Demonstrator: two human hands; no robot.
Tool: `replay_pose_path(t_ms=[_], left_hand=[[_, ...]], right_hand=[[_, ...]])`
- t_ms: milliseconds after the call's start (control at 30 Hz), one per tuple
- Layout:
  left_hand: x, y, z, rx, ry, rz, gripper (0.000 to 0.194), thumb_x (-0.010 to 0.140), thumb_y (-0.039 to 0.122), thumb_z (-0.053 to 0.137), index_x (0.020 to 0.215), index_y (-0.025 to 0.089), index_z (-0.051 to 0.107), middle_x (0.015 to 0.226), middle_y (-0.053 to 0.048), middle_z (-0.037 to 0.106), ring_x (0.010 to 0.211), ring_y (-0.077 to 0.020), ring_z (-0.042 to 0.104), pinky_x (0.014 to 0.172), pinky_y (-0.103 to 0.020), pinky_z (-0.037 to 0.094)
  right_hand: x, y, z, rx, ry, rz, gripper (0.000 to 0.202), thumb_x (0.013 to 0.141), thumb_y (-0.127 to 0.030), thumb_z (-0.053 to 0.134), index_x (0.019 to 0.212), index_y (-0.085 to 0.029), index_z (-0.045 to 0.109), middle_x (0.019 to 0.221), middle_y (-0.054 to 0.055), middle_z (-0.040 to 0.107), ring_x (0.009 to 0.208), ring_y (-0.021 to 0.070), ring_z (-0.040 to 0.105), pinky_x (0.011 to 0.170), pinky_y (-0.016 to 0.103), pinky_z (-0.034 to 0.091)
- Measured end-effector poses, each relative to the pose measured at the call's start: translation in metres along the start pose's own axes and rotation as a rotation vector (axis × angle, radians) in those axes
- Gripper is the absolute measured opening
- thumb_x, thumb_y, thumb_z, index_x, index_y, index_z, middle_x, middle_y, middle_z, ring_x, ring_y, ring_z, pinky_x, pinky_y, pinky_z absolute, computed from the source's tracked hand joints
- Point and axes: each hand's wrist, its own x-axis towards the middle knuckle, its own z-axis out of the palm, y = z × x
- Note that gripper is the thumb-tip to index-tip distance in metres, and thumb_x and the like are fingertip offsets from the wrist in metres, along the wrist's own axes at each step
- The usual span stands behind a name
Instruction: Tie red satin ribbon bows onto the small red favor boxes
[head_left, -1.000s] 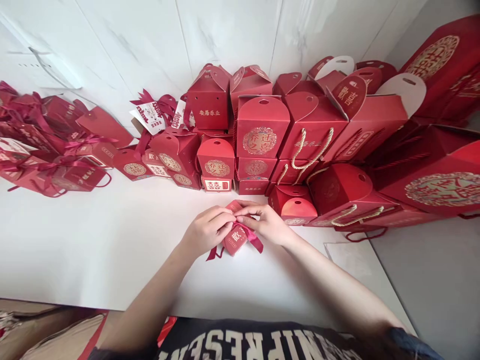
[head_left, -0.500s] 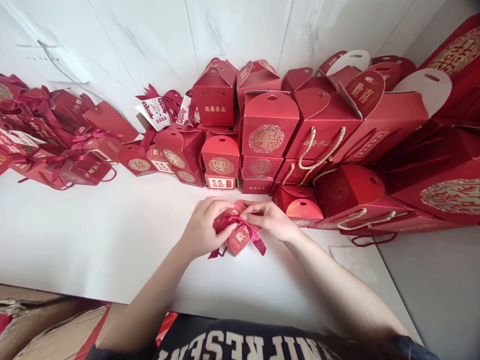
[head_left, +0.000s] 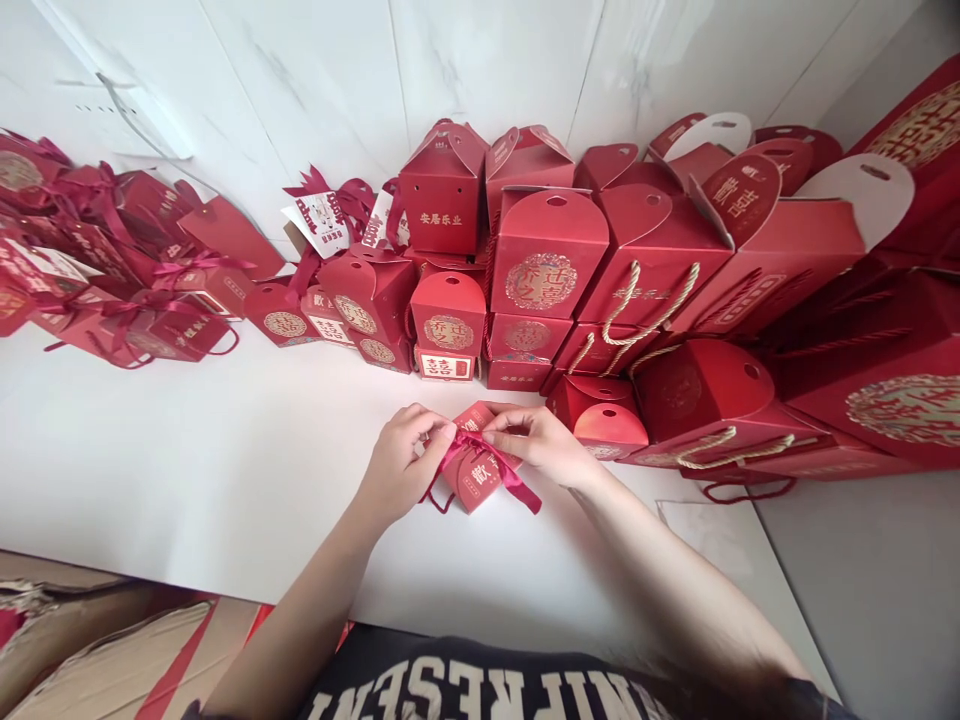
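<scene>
Left hand has slid back off the side of the small red box since the last frame; right hand is about where it was.

Head view: small red box sits on the counter, in front of the stacked boxes, between the hands. Left fingers are pinched narrow on the ribbon left of its knot, right fingers pinched on it just right. Reads as opposed pulls keeping the bow taut, counter taking the box's weight. Tight side: right hand is near the low front box; the stacks limit forward travel. More room left and toward the near edge.
</scene>
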Motion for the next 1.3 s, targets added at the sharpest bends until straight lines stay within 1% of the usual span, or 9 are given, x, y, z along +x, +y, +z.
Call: replay_pose_path(t_ms=[133,300,500,633,767,967,1100,1200,1300], left_hand=[[0.001,-0.008,0.002,-0.048,0.009,0.086,0.013,0.088,0.034,0.063,0.089,0.022,0.068,0.087,-0.001,0.059,0.082,-0.0157,0.058,0.075,-0.029,0.047],[-0.003,-0.010,-0.004,-0.004,0.022,0.162,0.011,0.089,0.027,0.061,0.082,0.020,0.065,0.081,-0.001,0.059,0.078,-0.0149,0.056,0.076,-0.030,0.046],[-0.012,-0.002,-0.014,0.141,0.001,0.217,0.012,0.086,0.015,0.056,0.074,0.019,0.056,0.077,0.000,0.059,0.076,-0.0153,0.054,0.077,-0.032,0.042],[-0.018,-0.004,-0.014,0.196,0.008,0.257,0.012,0.084,0.013,0.055,0.074,0.020,0.053,0.076,0.001,0.060,0.075,-0.0151,0.054,0.077,-0.033,0.040],[-0.023,-0.008,-0.013,0.263,0.058,0.311,0.011,0.084,0.013,0.055,0.076,0.020,0.054,0.077,0.001,0.062,0.075,-0.0152,0.057,0.079,-0.034,0.039],[-0.023,-0.010,-0.019,0.364,0.089,0.192,0.006,0.089,0.021,0.054,0.086,0.021,0.060,0.088,-0.001,0.065,0.077,-0.0156,0.060,0.079,-0.034,0.040],[-0.021,-0.014,-0.018,0.264,0.162,0.128,0.021,0.088,0.036,0.061,0.104,0.023,0.067,0.094,-0.003,0.061,0.081,-0.0165,0.059,0.072,-0.030,0.046],[-0.018,-0.016,-0.011,0.255,0.236,0.102,0.029,0.084,0.044,0.067,0.104,0.023,0.070,0.090,-0.002,0.057,0.081,-0.0170,0.059,0.074,-0.031,0.049],[-0.012,-0.016,-0.003,0.224,0.242,0.100,0.031,0.084,0.044,0.067,0.107,0.024,0.070,0.094,-0.004,0.056,0.089,-0.0186,0.060,0.076,-0.031,0.051]], right_hand=[[-0.001,-0.003,0.001,-0.021,0.002,-0.033,0.026,0.079,-0.042,0.071,0.082,-0.016,0.073,0.088,0.004,0.070,0.071,0.0163,0.065,0.064,0.029,0.052],[-0.002,0.000,0.002,-0.015,0.028,-0.039,0.022,0.081,-0.040,0.068,0.079,-0.018,0.069,0.086,0.003,0.069,0.072,0.0163,0.065,0.069,0.030,0.050],[-0.002,0.009,0.000,0.038,0.108,-0.093,0.019,0.083,-0.035,0.065,0.076,-0.018,0.063,0.132,0.009,0.061,0.110,0.0237,0.063,0.091,0.034,0.046],[-0.009,0.004,0.000,-0.115,0.200,-0.117,0.019,0.086,-0.036,0.061,0.079,-0.018,0.062,0.135,0.012,0.058,0.124,0.0272,0.055,0.098,0.040,0.042],[-0.013,0.005,0.004,-0.225,0.288,-0.188,0.020,0.088,-0.036,0.058,0.077,-0.019,0.059,0.132,0.013,0.058,0.121,0.0267,0.056,0.094,0.040,0.045],[-0.010,0.010,0.006,-0.357,0.364,-0.256,0.020,0.095,-0.039,0.050,0.092,-0.021,0.058,0.122,0.011,0.060,0.109,0.0232,0.060,0.094,0.039,0.047],[-0.011,0.002,0.004,-0.455,0.379,-0.344,0.024,0.099,-0.037,0.043,0.115,-0.023,0.055,0.126,0.010,0.057,0.118,0.0230,0.056,0.101,0.041,0.044],[-0.011,-0.005,0.009,-0.525,0.337,-0.444,0.023,0.101,-0.034,0.041,0.101,-0.023,0.061,0.124,0.010,0.057,0.126,0.0231,0.050,0.107,0.042,0.039],[-0.008,-0.006,0.016,-0.585,0.289,-0.451,0.024,0.100,-0.033,0.043,0.090,-0.022,0.062,0.124,0.010,0.057,0.129,0.0244,0.048,0.109,0.044,0.037]])
